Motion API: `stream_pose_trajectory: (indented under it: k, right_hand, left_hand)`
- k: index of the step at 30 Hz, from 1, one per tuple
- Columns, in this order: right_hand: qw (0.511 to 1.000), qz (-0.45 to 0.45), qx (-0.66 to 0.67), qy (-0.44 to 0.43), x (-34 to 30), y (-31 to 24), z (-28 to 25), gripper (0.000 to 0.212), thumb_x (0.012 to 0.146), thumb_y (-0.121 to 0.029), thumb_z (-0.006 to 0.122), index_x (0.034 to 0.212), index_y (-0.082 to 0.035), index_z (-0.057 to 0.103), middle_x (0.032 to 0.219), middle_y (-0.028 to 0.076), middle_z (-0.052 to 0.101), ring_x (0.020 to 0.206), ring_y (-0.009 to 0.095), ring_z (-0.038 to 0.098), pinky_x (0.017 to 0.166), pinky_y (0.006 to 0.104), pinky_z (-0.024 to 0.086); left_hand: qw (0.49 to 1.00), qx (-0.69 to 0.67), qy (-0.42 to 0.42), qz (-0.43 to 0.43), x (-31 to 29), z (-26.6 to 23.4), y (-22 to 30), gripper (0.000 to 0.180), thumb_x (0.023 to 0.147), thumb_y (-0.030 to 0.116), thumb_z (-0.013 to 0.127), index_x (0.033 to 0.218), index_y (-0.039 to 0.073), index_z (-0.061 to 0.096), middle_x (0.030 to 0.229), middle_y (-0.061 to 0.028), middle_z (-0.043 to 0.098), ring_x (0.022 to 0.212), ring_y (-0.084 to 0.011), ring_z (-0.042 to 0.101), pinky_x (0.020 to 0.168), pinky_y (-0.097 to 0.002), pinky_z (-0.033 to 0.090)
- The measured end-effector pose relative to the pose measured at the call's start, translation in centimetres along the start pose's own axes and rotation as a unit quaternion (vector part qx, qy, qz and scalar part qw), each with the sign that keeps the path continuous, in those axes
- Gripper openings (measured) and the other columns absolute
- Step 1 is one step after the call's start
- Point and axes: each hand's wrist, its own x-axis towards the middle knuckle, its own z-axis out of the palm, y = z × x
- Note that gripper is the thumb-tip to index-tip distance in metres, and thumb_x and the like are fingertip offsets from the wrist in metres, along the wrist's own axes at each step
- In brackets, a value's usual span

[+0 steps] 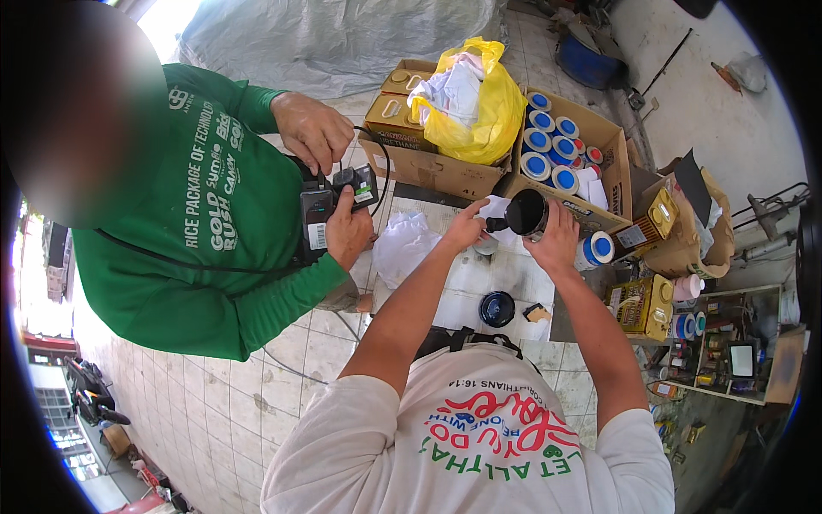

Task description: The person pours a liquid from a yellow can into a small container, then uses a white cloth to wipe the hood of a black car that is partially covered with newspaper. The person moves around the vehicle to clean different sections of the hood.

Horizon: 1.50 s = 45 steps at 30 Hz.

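Wrapped around the side of a round dark container (528,213), my right hand (558,236) holds it over the paper-covered table (514,272). The container's black top faces up toward me; whether that is a lid or dark contents, I cannot tell. At its left edge, my left hand (466,226) is closed on a small black piece (496,224) that touches or nearly touches the container. A small grey cup (486,248) is partly hidden beneath. Closer to me lie a round dark lid (497,308) and a torn tan scrap (537,313).
Left, a person in a green shirt (205,214) handles black devices with a cable (318,218). White crumpled cloth or paper (406,248) lies nearby. Behind are a yellow bag (479,120) and a carton of blue-lidded containers (591,111). Gold tins (642,307) stand right.
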Motion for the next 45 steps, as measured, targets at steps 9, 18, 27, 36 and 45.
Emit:
stream_pose_trajectory:
  k: [9,18,27,36,45]
  right_hand:
    - [1.0,0.0,0.004,0.005,-0.1,0.1,1.0,0.101,0.063,-0.025,0.094,0.148,-0.007,0.042,0.148,0.017,0.051,0.139,0.036,0.048,0.111,0.0537,0.038]
    - [1.0,-0.01,0.002,-0.004,-0.1,0.5,0.7,0.102,0.061,-0.024,0.094,0.147,-0.005,0.042,0.146,0.017,0.052,0.137,0.037,0.049,0.109,0.0517,0.039]
    - [1.0,-0.021,-0.004,0.0,0.0,0.9,0.6,0.099,0.062,-0.022,0.093,0.146,-0.006,0.043,0.145,0.017,0.053,0.136,0.036,0.05,0.107,0.0506,0.04]
    - [0.999,-0.038,-0.01,0.009,0.4,0.8,-0.2,0.102,0.063,-0.023,0.093,0.149,-0.006,0.041,0.145,0.016,0.052,0.135,0.035,0.051,0.107,0.0493,0.039]
    - [0.999,-0.042,0.002,0.013,0.7,0.4,-0.6,0.103,0.062,-0.021,0.093,0.149,-0.006,0.04,0.145,0.016,0.052,0.134,0.035,0.05,0.108,0.0494,0.039]
  left_hand:
    - [0.999,0.035,0.019,0.007,0.7,-0.4,-1.7,0.07,0.09,0.0,0.049,0.158,0.018,0.047,0.111,-0.014,0.071,0.076,-0.0193,0.071,0.063,-0.0338,0.057]
    - [1.0,-0.024,0.013,0.007,0.4,-0.1,-1.0,0.074,0.087,0.002,0.05,0.159,0.016,0.046,0.131,-0.0168,0.066,0.078,-0.021,0.071,0.065,-0.0336,0.056]
    - [1.0,-0.017,-0.013,0.005,0.2,0.0,-0.6,0.073,0.088,-0.002,0.047,0.159,0.015,0.045,0.133,-0.0148,0.066,0.078,-0.0207,0.071,0.065,-0.033,0.056]
    - [1.0,0.011,0.027,0.011,0.5,0.8,-0.7,0.071,0.088,-0.002,0.048,0.157,0.016,0.05,0.116,-0.0161,0.072,0.073,-0.0187,0.071,0.065,-0.032,0.057]
    - [0.999,0.025,0.03,0.01,0.6,0.8,-0.8,0.072,0.088,-0.004,0.047,0.156,0.019,0.052,0.111,-0.0156,0.073,0.07,-0.0171,0.069,0.064,-0.0312,0.058]
